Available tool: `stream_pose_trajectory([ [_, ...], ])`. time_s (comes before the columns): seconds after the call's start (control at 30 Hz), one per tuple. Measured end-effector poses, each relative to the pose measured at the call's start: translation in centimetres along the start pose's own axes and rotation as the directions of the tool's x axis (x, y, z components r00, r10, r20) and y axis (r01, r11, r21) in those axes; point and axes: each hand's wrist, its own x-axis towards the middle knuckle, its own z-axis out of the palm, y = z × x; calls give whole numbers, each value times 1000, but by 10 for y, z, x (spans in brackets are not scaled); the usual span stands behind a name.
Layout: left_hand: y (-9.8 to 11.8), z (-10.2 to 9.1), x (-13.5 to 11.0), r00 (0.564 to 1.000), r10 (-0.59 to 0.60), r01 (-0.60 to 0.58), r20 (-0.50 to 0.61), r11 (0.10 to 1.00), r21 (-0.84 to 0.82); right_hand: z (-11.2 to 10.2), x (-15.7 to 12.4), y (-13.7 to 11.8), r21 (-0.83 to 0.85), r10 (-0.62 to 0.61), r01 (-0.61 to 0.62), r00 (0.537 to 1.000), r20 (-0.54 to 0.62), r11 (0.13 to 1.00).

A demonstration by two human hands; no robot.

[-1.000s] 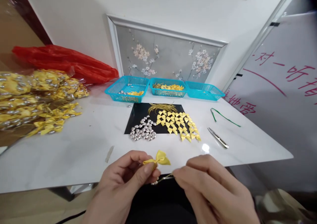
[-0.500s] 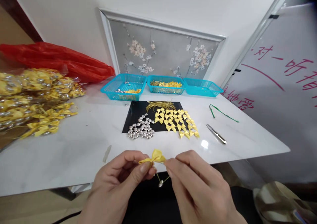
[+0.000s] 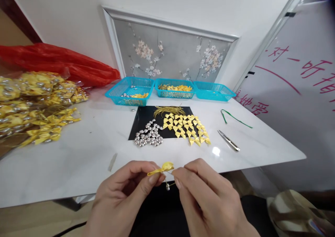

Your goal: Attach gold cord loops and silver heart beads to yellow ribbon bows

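Note:
My left hand [image 3: 128, 191] pinches a small yellow ribbon bow [image 3: 163, 168] between thumb and forefinger, just off the near edge of the white table [image 3: 86, 153]. My right hand [image 3: 206, 198] is closed in a pinch on a thin gold wire beside the bow. A small silver bead [image 3: 167, 186] hangs on that wire just under the bow. On a black mat [image 3: 146, 116] farther back lie a heap of silver beads [image 3: 149, 136], several yellow bows [image 3: 187, 125] and a bundle of gold wires [image 3: 169, 110].
Three turquoise baskets [image 3: 131, 90] stand in a row at the back. Clear bags of finished yellow bows [image 3: 31, 101] and a red plastic bag [image 3: 60, 62] fill the left side. Small snips [image 3: 229, 141] and a green strip [image 3: 234, 119] lie at the right.
My right hand came in from the right and closed on the wire by the bow. The bow tipped flatter and the bead now hangs closer under it. The view shifted slightly.

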Motion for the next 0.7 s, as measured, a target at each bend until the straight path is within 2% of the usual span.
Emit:
stream_pose_trajectory([
  [0.33,9,6,-2,987,154,-147,-40,979,143,0,2,-5,21,59,-59,998,5,998],
  [0.57,7,3,-1,991,128,-119,-49,982,145,-4,0,-6,11,83,-83,996,39,996],
  [0.7,9,5,-3,979,184,-164,-81,964,208,-3,1,-7,16,58,-58,998,13,998],
])
